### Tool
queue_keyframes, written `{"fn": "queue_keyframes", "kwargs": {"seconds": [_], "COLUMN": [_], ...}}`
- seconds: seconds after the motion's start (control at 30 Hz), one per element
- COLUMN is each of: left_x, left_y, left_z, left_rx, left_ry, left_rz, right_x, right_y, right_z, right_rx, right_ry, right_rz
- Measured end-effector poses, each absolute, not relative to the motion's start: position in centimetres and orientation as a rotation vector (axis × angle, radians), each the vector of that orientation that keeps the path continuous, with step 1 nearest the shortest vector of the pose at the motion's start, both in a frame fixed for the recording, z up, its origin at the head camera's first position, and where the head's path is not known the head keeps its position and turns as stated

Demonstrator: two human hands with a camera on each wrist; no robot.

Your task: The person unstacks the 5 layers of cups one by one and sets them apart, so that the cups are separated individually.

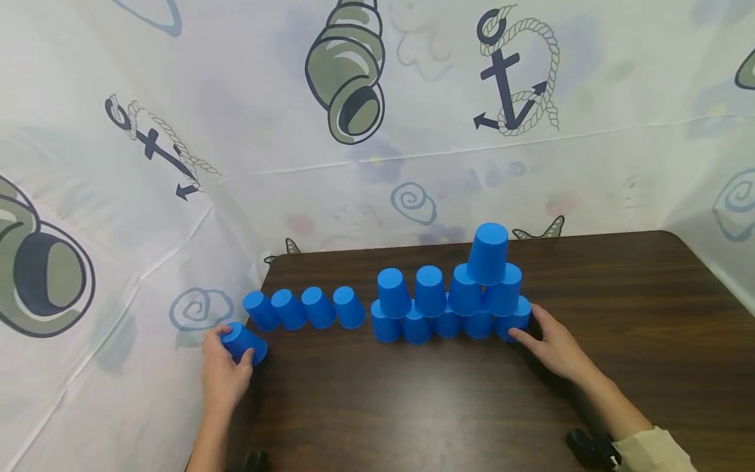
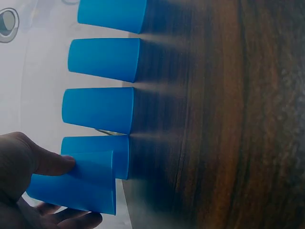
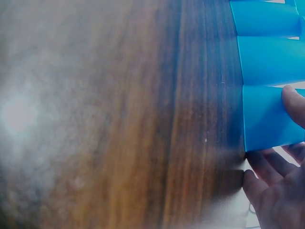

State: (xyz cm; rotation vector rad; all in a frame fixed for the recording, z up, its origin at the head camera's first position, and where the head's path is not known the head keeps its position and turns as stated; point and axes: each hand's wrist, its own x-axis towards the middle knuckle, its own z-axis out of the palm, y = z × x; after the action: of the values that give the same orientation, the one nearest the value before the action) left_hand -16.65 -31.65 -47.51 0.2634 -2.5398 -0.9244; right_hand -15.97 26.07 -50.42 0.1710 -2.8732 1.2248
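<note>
At the table's left edge my left hand (image 1: 224, 377) holds a blue plastic cup (image 1: 244, 342), mouth down and a little tilted. In the left wrist view the thumb lies on one side of this cup (image 2: 81, 186) and the fingers on the other. My right hand (image 1: 557, 344) grips the rightmost bottom cup (image 1: 514, 321) of a stack, thumb in front and fingers around the far side. The stack has a bottom row of upside-down blue cups, a second row (image 1: 430, 292) on it, and one top cup (image 1: 488, 254) at the right.
Several upside-down blue cups (image 1: 318, 308) stand in a row left of the stack, slightly apart from it. The dark wood table (image 1: 425, 406) meets a printed white cloth (image 1: 448, 157) behind and at the left. A black object (image 1: 590, 449) lies near my right wrist.
</note>
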Motion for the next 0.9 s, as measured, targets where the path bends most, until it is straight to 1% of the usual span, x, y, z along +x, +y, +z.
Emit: {"fn": "queue_keyframes", "kwargs": {"seconds": [0.4, 0.67, 0.9], "left_x": [-17.6, -17.5, -17.6], "left_y": [-32.0, -32.3, -32.3], "left_z": [-48.6, -49.2, -49.5], "left_rx": [0.247, 0.281, 0.262], "left_ry": [-2.580, -2.589, -2.571], "left_rz": [-0.951, -0.956, -0.948], "right_x": [-15.7, -15.7, -15.6], "right_y": [26.0, 25.8, 25.8], "right_z": [-50.6, -50.6, -50.5], "right_rx": [0.162, 0.163, 0.143], "right_ry": [-2.879, -2.878, -2.881], "right_rz": [1.211, 1.229, 1.226]}}
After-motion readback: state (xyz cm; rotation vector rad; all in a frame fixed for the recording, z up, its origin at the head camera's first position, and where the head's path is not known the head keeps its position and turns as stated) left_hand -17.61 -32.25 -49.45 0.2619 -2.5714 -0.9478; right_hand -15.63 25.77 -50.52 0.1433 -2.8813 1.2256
